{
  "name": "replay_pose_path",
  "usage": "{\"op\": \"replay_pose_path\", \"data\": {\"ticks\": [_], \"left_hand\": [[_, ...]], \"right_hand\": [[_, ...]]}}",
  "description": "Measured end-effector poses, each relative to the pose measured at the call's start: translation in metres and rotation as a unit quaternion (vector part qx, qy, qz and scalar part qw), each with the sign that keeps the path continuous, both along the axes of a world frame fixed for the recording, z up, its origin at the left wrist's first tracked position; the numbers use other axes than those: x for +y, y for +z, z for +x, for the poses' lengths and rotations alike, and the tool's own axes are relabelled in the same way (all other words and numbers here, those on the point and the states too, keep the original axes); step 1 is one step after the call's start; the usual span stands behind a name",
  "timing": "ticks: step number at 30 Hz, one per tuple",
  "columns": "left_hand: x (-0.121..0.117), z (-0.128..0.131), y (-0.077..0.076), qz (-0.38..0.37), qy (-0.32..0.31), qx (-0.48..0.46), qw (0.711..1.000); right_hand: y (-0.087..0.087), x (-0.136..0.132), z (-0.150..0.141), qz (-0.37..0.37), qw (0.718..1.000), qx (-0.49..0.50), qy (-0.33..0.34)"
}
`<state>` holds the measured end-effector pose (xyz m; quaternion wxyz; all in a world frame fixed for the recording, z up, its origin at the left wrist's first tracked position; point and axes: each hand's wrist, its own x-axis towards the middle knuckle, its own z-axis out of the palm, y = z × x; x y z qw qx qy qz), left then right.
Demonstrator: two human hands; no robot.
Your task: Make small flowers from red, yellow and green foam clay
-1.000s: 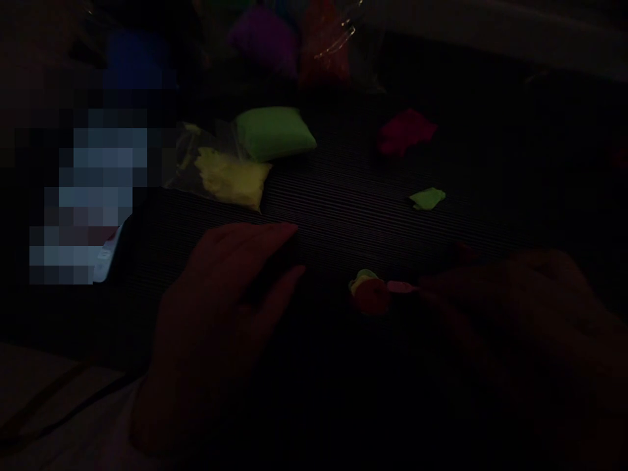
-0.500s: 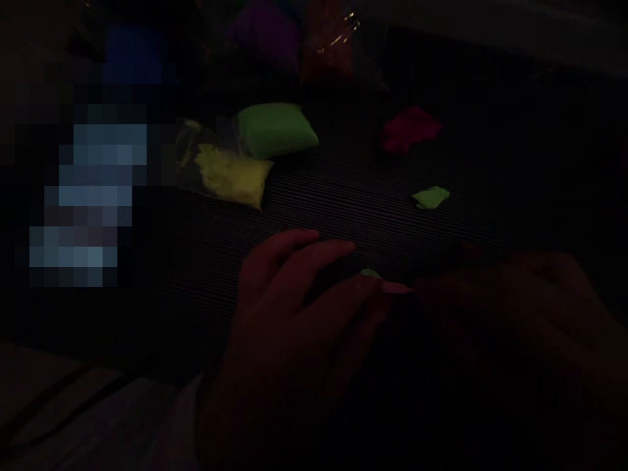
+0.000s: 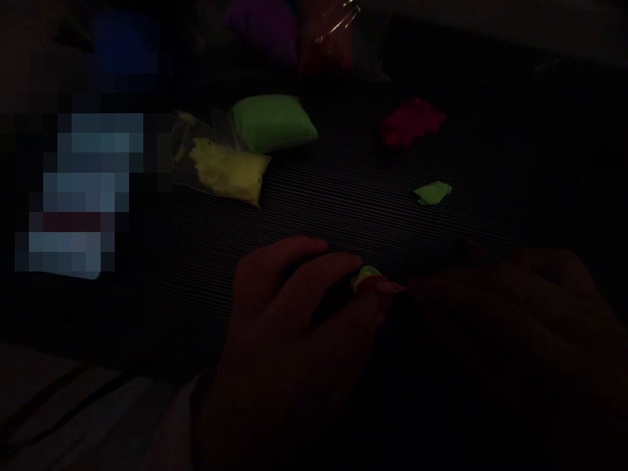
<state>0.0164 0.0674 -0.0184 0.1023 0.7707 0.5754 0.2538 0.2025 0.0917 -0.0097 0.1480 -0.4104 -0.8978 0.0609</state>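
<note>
The scene is very dark. A small clay piece (image 3: 367, 272), green and yellow at the top with a dark reddish part, lies on the dark table, half hidden by fingers. My left hand (image 3: 294, 314) has its index finger and thumb pinched at this piece, while the other fingers reach out loosely behind it. A thin pink tool (image 3: 391, 287) with a flat tip touches or nearly touches the piece from the right. My right hand (image 3: 515, 314), mostly lost in shadow, is closed around the tool's other end.
Beyond the hands lie a green clay pack (image 3: 275, 123), a bag of yellow clay (image 3: 230, 171), a pink-red clay lump (image 3: 413, 123) and a green clay scrap (image 3: 432, 193). Purple (image 3: 265, 29) and orange (image 3: 326, 46) packs are at the back. A blurred-out lit phone (image 3: 73, 261) sits left.
My left hand has moved right from open beside the clay piece to pinching it. My right hand stays nearly in place, its pink tool shifting slightly left.
</note>
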Motion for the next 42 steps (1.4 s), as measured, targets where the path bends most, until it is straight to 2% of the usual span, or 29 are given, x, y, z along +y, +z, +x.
{"op": "replay_pose_path", "data": {"ticks": [8, 14, 22, 29, 36, 42], "left_hand": [[0.001, 0.0, 0.0, 0.003, -0.004, -0.004, 1.0], [0.002, 0.001, -0.003, 0.023, -0.005, -0.006, 1.0], [0.0, 0.0, -0.003, 0.016, -0.005, -0.017, 1.0], [0.001, -0.002, 0.0, 0.021, -0.005, -0.029, 0.999], [0.002, -0.007, 0.003, 0.007, 0.063, -0.043, 0.997], [0.002, -0.007, 0.0, 0.006, 0.035, -0.041, 0.999]], "right_hand": [[-0.001, -0.002, 0.0, 0.007, 1.0, -0.002, -0.002], [-0.001, -0.001, 0.004, -0.01, 0.999, 0.016, -0.033], [-0.002, -0.001, 0.001, 0.006, 1.0, 0.01, -0.005], [-0.002, -0.002, 0.005, 0.0, 0.999, 0.008, -0.044], [-0.004, -0.002, 0.01, 0.008, 0.992, 0.009, -0.129], [-0.012, 0.003, 0.009, 0.043, 0.992, -0.059, -0.101]]}}
